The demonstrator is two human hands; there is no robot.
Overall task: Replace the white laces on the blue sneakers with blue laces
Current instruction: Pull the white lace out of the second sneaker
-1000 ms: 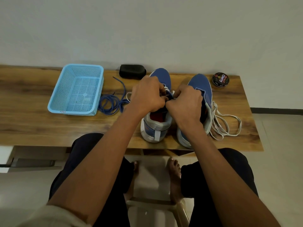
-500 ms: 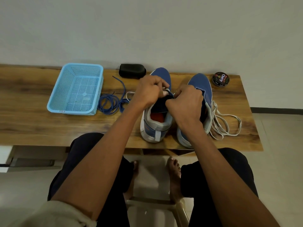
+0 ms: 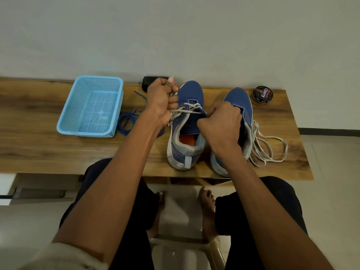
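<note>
Left hand [image 3: 161,100] has pulled up and to the left since the earlier frames, now a fist gripping the white lace [image 3: 187,110], drawing it out of the left sneaker [image 3: 187,125]; before, both hands sat bunched together over the tongue. Right hand [image 3: 222,123] stays put, fingers curled on that sneaker's tongue and collar, holding it down. Lace strands now stretch taut across the eyelets between the hands. Right sneaker [image 3: 241,102] stands just beside it, partly behind the right hand; a loose white lace [image 3: 268,145] lies piled to its right on the wooden table [image 3: 39,145]. Blue laces [image 3: 126,123] lie coiled between the light blue basket [image 3: 91,108] and the left forearm. Black tin [image 3: 262,94] at far right reads "Cherry". Black object [image 3: 150,82] at far edge, mostly hidden by the left hand.
</note>
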